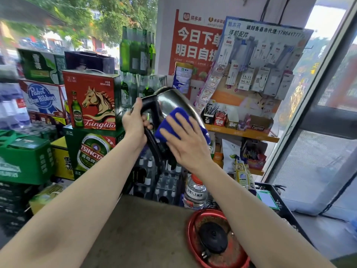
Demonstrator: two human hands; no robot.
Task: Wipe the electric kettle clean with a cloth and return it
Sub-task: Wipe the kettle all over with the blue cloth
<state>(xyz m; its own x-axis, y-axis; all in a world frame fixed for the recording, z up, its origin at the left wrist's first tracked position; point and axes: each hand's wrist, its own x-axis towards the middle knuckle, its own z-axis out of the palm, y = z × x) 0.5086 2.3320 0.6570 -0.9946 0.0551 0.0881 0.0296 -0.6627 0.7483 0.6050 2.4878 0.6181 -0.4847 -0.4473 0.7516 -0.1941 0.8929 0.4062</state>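
Note:
A steel electric kettle (172,99) with a black handle is held up in the air, tilted, in front of me. My left hand (133,122) is closed around its handle. My right hand (186,140) lies flat, fingers spread, pressing a blue cloth (173,122) against the kettle's side. The cloth is partly hidden under my palm. Below, near the right of the brown table (139,229), the kettle's round black base (213,237) sits on a red tray (190,227).
Stacked beer cartons (90,101) fill the left. Crates of bottles (154,180) and a large water bottle (195,190) stand beyond the table. A snack shelf (241,132) and accessory rack are on the right, with a black crate (278,200) and glass door beside them.

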